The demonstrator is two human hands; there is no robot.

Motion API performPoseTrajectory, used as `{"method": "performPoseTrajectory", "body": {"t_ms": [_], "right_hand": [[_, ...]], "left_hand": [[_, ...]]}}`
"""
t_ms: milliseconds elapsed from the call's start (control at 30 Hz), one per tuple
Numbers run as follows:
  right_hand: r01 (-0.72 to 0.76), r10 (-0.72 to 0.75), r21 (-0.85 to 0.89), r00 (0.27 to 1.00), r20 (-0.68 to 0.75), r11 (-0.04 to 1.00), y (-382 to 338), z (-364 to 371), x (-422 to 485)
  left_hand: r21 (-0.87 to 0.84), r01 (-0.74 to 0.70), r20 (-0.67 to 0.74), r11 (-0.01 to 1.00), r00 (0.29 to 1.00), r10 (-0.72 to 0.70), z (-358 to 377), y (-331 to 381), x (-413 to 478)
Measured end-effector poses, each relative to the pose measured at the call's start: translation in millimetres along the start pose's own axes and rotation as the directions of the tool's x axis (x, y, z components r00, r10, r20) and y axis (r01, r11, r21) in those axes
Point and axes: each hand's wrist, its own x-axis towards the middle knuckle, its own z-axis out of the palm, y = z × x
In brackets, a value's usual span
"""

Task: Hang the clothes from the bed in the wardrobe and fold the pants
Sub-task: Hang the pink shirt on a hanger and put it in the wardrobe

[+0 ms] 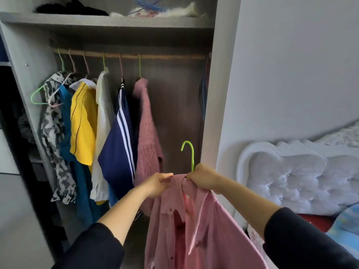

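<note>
Head view: right hand [204,177] closed around the neck of a green hanger [191,156], hook up and free. Left hand [159,183] pinching the collar edge of the pink button-up shirt [204,226], just beside the right. Shirt draped on that hanger, front open, in front of the wardrobe and well below the rail [171,56]. Soft, light, limp cloth, likely to slide off a thin hanger shoulder; best held at the hanger neck, collar steadied. Bare stretch of rail right of the hung pink knit sweater [145,121]. Bed headboard [287,179] off right.
</note>
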Motion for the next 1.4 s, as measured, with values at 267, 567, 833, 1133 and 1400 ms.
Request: {"method": "performPoseTrajectory", "body": {"t_ms": [267,567,833,1133,1400], "right_hand": [[0.013,-0.032,-0.071,0.957,-0.289,0.997,-61,-5,62],[-0.057,0.023,-0.052,0.864,-0.502,0.997,-130,-31,171],[-0.073,-0.016,-0.109,0.761,-0.649,0.991,-189,-79,240],[0.011,-0.125,-0.158,0.661,-0.740,0.987,-247,-121,309],[0.071,-0.183,-0.188,0.702,-0.689,0.980,-279,-131,357]], "left_hand": [[0.693,-0.003,-0.220,0.720,0.951,0.215,-68,12,75],[0.991,-0.019,-0.078,0.135,0.737,0.672,-191,30,151],[0.835,-0.175,-0.317,0.522,0.623,0.715,-269,64,189],[0.817,-0.070,-0.377,0.572,0.686,0.622,-331,81,235],[0.811,0.014,-0.411,0.585,0.726,0.551,-352,89,265]]}}
